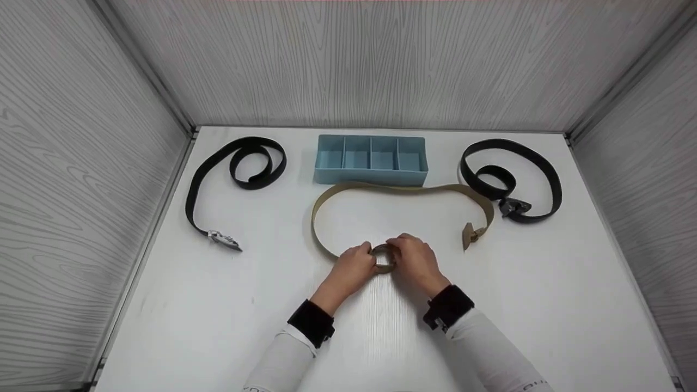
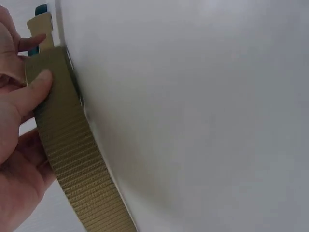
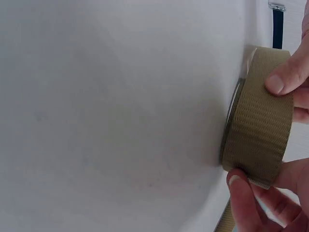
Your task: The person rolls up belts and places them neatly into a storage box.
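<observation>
A tan webbing belt [image 1: 375, 187] lies on its edge in a wide loop, its near end wound into a small ring. My left hand [image 1: 351, 267] grips the left side of that ring, where the strap runs in. On the opposite side, my right hand [image 1: 416, 260] pinches the ring between thumb and fingers. The belt's tan buckle [image 1: 468, 236] rests at the far end, to the right of my hands. Up close, the ribbed webbing [image 2: 79, 145] shows in the left wrist view. Several layers of the coiled strap [image 3: 258, 125] stand on edge in the right wrist view.
A blue tray with four compartments [image 1: 370, 177] stands at the back of the white table, right behind the tan belt. One black belt [image 1: 193, 190] with a silver buckle lies at left. Another black belt [image 1: 552, 179], partly coiled, lies at right. Grey wood-grain panels [image 1: 348, 65] enclose the table.
</observation>
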Tool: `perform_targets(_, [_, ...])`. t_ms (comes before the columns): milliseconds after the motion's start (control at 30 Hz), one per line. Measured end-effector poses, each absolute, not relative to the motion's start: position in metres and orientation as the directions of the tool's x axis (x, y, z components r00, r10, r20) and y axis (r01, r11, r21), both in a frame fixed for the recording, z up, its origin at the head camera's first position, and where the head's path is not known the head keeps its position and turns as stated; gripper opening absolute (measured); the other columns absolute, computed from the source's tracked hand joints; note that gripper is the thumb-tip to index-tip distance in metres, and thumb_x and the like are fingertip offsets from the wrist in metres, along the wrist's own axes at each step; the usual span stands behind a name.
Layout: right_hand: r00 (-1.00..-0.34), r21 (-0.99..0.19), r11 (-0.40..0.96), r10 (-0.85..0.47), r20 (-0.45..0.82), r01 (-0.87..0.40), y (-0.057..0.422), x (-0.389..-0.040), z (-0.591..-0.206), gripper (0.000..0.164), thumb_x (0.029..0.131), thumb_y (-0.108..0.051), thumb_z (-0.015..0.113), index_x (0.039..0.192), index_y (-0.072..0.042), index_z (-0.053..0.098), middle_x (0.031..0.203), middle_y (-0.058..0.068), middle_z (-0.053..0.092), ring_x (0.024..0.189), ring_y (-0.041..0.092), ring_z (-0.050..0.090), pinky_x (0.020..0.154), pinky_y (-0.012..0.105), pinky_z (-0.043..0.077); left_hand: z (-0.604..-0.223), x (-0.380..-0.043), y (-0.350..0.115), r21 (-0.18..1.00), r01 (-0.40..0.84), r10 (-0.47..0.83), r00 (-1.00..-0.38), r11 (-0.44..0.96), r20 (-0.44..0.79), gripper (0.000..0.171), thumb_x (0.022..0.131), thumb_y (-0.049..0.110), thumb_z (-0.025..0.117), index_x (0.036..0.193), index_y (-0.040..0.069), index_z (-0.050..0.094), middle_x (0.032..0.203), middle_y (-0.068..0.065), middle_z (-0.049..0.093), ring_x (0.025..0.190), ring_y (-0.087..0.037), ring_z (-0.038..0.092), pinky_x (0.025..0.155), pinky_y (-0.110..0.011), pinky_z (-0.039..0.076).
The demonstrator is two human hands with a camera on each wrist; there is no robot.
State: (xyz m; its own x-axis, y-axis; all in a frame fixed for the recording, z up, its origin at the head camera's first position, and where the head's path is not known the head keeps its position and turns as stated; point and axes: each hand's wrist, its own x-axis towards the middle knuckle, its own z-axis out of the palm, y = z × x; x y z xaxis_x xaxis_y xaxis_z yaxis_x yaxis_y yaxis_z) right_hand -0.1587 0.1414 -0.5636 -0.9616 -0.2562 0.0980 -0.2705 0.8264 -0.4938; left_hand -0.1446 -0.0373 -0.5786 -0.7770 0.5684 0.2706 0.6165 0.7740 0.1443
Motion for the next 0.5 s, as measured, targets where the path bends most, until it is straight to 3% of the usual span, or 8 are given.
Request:
perform_targets(133, [-0.989, -0.643, 0.761, -0.145, -0.028, -0.093, 0.139, -0.159, -0.561, 0.01, 0.088, -0.005, 0.066, 0.095, -0.001, 0.071, 0.074, 0.006, 0.066, 0.06, 0.019, 0.064, 0.057, 0.034, 0.051, -0.582, -0.142, -0.029, 0.115, 0.559, 0.501, -0.802, 0.821, 0.325, 0.026, 0.085, 0.027, 0.075, 0.075, 0.003, 0.072, 0.078, -0.008, 0.054, 0.059, -0.022, 0.059, 0.054, -0.034, 0.05])
perform_targets(233, [-0.988, -0.668, 0.742, -0.137, -0.068, -0.057, 0.138, -0.16, -0.559, 0.008, 0.084, 0.002, 0.063, 0.085, 0.0, 0.07, 0.066, 0.005, 0.062, 0.053, 0.015, 0.058, 0.052, 0.031, 0.048, -0.578, -0.14, -0.028, 0.17, 0.558, 0.512, -0.822, 0.812, 0.25, 0.023, 0.086, 0.026, 0.074, 0.075, 0.005, 0.072, 0.081, -0.008, 0.053, 0.059, -0.022, 0.058, 0.052, -0.034, 0.049])
perform_targets(400, [-0.964, -0.57, 0.788, -0.266, 0.024, -0.232, 0.14, -0.161, -0.557, 0.018, 0.079, 0.013, 0.062, 0.084, -0.001, 0.073, 0.073, 0.01, 0.064, 0.068, 0.021, 0.058, 0.062, 0.037, 0.048, -0.563, -0.144, -0.033, 0.271, 0.567, 0.577, -0.815, 0.778, 0.049, 0.013, 0.084, 0.021, 0.076, 0.076, 0.011, 0.072, 0.08, -0.005, 0.053, 0.059, -0.018, 0.054, 0.055, -0.033, 0.047])
perform_targets(500, [-0.934, -0.532, 0.781, -0.354, 0.057, -0.328, 0.141, -0.161, -0.557, 0.024, 0.081, 0.016, 0.061, 0.089, -0.003, 0.074, 0.078, 0.012, 0.063, 0.073, 0.025, 0.061, 0.065, 0.04, 0.05, -0.559, -0.147, -0.036, 0.254, 0.578, 0.594, -0.804, 0.776, 0.013, 0.014, 0.081, 0.021, 0.077, 0.072, 0.013, 0.072, 0.073, -0.003, 0.055, 0.058, -0.018, 0.054, 0.054, -0.034, 0.046])
